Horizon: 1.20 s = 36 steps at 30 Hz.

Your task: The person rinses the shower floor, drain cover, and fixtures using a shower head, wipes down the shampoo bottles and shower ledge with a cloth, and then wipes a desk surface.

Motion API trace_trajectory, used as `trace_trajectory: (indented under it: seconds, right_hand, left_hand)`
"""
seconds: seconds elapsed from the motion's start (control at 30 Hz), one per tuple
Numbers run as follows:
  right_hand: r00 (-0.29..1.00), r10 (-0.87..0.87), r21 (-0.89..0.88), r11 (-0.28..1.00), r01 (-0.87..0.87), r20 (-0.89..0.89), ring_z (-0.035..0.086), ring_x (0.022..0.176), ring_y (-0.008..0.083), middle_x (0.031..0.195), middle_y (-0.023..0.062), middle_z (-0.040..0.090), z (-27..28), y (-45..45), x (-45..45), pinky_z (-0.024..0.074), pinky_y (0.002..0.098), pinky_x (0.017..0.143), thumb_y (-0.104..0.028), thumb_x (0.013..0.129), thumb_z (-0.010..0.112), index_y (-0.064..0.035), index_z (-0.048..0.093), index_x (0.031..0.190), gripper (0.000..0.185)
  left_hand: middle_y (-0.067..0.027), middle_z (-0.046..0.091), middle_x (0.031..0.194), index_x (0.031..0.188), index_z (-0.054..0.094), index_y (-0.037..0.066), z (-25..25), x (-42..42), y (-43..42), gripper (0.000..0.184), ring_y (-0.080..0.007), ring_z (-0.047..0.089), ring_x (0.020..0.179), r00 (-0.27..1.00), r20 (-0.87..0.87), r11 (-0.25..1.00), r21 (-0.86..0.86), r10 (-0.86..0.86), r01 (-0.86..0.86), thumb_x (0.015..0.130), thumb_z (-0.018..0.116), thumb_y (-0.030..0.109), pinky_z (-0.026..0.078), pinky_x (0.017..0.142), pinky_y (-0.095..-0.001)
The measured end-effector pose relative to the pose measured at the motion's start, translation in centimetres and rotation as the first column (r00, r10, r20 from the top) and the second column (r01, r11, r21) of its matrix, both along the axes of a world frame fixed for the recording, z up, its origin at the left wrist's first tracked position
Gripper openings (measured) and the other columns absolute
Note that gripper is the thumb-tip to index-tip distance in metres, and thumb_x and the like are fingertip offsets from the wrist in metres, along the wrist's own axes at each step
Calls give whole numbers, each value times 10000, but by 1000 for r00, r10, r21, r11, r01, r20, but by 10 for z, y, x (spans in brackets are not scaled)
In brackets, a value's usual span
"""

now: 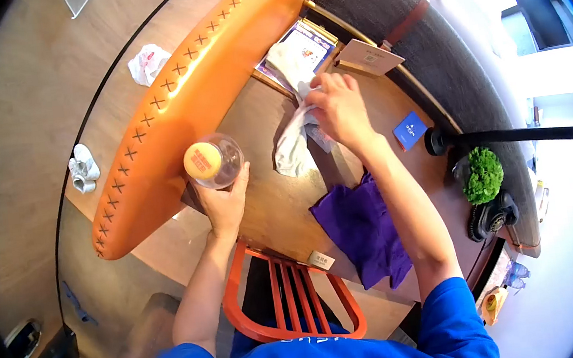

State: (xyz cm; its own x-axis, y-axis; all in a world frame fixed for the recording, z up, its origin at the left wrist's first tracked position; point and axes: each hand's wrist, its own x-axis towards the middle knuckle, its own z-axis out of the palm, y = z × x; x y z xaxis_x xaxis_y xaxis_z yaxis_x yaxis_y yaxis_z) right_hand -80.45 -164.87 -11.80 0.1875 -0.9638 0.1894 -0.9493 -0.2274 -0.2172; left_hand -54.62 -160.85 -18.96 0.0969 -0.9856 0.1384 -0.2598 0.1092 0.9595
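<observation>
My left hand (pixel 224 204) is wrapped round a clear plastic bottle (pixel 231 158) with a yellow cap that has red print. It holds the bottle over the desk beside the orange padded edge. My right hand (pixel 341 110) has its fingers closed on a crumpled white cloth (pixel 292 151), whose lower part hangs or lies over the wooden desk (pixel 252 123). Under that hand a small clear packet (pixel 319 138) shows in part. A purple cloth (pixel 365 234) lies spread on the desk below my right forearm.
An orange padded rim (pixel 156 123) with cross stitching curves along the left. Booklets (pixel 310 45), a sign card (pixel 369 56) and a blue box (pixel 409 130) lie towards the back. A green plant (pixel 482 176) and black telephone (pixel 492 218) stand right; a red-orange chair (pixel 237 301) is close to my body.
</observation>
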Motion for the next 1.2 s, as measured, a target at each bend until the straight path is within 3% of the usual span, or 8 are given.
trace_trajectory:
  seconds: [0.1,0.17,0.23,0.27,0.4,0.9,1.03,1.2]
  right_hand:
    - [966,-129,-130,979,160,222,594,799,224,805,61,616,28,-4,-13,441,358,786,-95,725,664,-76,638,836,116]
    - [708,-360,89,917,390,608,579,624,159,695,61,616,39,-11,-21,460,301,620,-130,773,650,-46,638,852,117]
    - [626,-431,107,868,485,650,544,558,107,635,57,606,25,-23,-38,433,258,532,-186,791,658,-21,638,857,179]
    - [680,-460,97,860,501,571,537,546,107,590,47,578,17,-29,-43,435,254,544,-214,786,669,-10,644,843,213]
    - [760,-560,74,818,570,329,535,1033,372,1150,212,517,-15,-5,-30,443,444,839,-322,745,719,-12,501,1171,570]
    - [844,-523,-92,841,534,119,398,1249,319,1337,151,441,-35,77,-53,250,545,1041,-221,769,678,-58,502,1226,517]
    - [551,-828,-36,551,834,105,442,1200,332,1253,209,499,-59,123,-101,313,460,1014,-214,809,629,-4,554,1133,393]
    - [752,-635,-48,758,651,175,413,1221,360,1308,214,453,-78,111,-114,280,498,1030,-222,844,599,-6,503,1205,432]
  left_hand:
    - [-181,467,1187,1235,368,-50,-9,4,2,751,-287,474,1103,1000,-28,1000,14,-8,9,662,814,141,375,945,-377]
    - [-183,463,1192,1251,351,-50,-10,4,3,772,-284,472,1107,1000,6,1000,24,-1,1,660,814,134,370,951,-377]
    - [-183,459,1197,1256,346,-51,-8,3,3,775,-282,470,1109,1000,7,1000,18,6,-7,663,812,131,368,955,-377]
    - [-182,456,1202,1261,342,-51,-7,3,3,778,-280,468,1112,1000,12,1000,11,11,-11,666,810,128,365,960,-376]
    - [-176,440,1220,1269,337,-50,0,2,8,754,-269,454,1133,999,-26,999,33,21,-20,690,794,109,347,981,-379]
    - [-156,343,1333,1332,270,-7,3,10,60,695,-269,376,1226,992,107,998,9,63,-65,776,685,17,314,1053,-427]
    - [-152,306,1349,1337,258,0,7,15,78,683,-271,334,1252,994,86,994,79,67,-74,783,658,14,300,1061,-428]
    - [-160,297,1361,1337,252,-4,6,14,97,664,-280,341,1252,985,168,994,98,31,-48,799,640,31,299,1062,-429]
